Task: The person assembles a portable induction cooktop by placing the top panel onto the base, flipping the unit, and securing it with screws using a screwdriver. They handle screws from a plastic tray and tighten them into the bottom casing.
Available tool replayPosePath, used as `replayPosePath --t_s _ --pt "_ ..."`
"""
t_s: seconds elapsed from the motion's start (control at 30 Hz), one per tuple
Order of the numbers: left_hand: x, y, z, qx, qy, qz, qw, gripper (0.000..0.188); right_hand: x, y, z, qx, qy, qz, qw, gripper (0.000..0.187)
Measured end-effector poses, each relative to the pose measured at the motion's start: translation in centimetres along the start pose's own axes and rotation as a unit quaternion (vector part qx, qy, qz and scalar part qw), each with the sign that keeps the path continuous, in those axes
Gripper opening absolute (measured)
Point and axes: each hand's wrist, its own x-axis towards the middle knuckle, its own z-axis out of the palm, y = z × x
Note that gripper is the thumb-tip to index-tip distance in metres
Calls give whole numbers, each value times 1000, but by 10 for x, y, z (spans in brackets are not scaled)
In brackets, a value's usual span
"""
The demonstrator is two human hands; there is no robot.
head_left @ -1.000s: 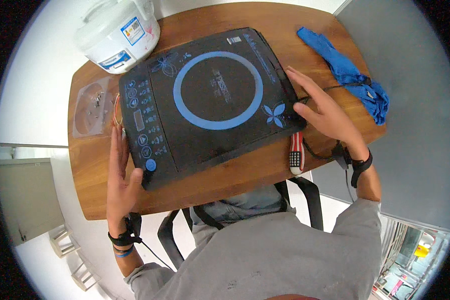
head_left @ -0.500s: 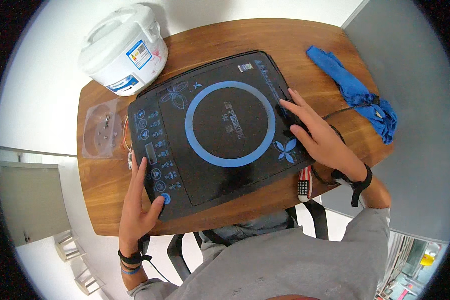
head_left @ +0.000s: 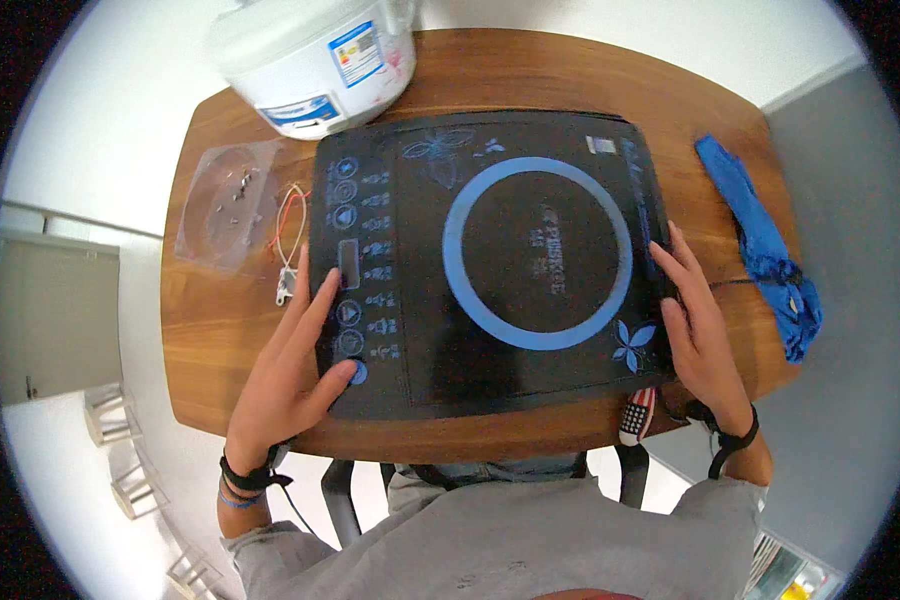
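Note:
A flat black induction cooker [head_left: 430, 300] with a blue ring and blue flower prints lies on the wooden table in front of me. Its button column runs down the left side. My left hand [head_left: 280, 375] holds the left edge, with the thumb on top by the lowest round button and the fingers along the side. On the right edge, my right hand [head_left: 705, 345] rests its fingertips over the top surface and grips that side. The cooker's underside is hidden.
A white rice cooker [head_left: 320, 85] stands at the back left. Near it are a clear plastic tray [head_left: 198, 225] with several small screws and a loop of wires [head_left: 288, 235]. A blue cloth [head_left: 755, 225] lies right. A striped, dotted object [head_left: 637, 415] sits at the front edge.
The induction cooker has turned clockwise, so its front edge now lies more nearly along the table edge. Both hands have moved with it, staying on its sides. The view has shifted too.

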Motion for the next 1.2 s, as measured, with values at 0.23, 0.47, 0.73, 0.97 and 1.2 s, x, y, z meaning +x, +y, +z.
replayPosePath --t_s 0.23,0.47,0.73,0.97,1.2 --pt "20 -4 -1 -4 -27 13 1000 81 7 10 2 -31 9 8 999 54" --pt "18 -10 9 -15 -17 41 999 82 17 10 3 -32 -5 23 999 56" --pt "13 -2 9 -28 -59 3 998 90 15 3 -1 -44 -33 25 998 63" --pt "13 0 9 -34 -75 -36 996 90 17 7 2 -50 -24 22 998 60" --pt "15 -5 0 155 20 93 983 82 13 8 -12 -114 -11 -23 993 64"
